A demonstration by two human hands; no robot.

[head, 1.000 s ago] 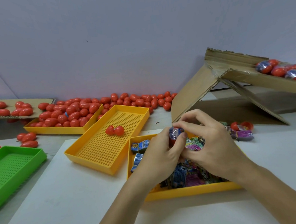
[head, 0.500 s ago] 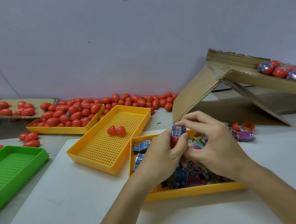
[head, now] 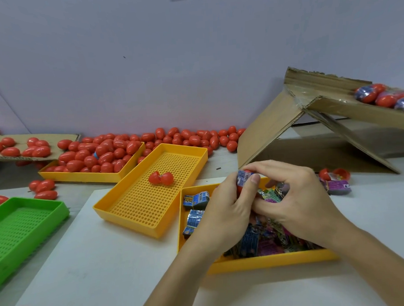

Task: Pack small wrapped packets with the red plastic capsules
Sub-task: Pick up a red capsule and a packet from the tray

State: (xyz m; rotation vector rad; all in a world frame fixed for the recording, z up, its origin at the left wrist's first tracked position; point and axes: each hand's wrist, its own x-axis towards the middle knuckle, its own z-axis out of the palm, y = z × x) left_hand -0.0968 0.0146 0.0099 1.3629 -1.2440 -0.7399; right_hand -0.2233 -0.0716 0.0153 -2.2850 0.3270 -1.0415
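My left hand and my right hand meet above a yellow tray filled with several small wrapped packets. Between their fingertips they pinch a red capsule with a blue wrapped packet stuck into it. The capsule is mostly hidden by my fingers. An open red capsule lies in the perforated yellow tray to the left.
Another yellow tray at the back left holds several red capsules, and more lie along the wall. A green tray sits at the left edge. A tilted cardboard box with filled capsules stands at the right, with an open capsule and purple packet below it.
Both hands have kept working the capsule and blue packet together, and the packet now sits a little higher between my fingertips. Nothing else has moved.
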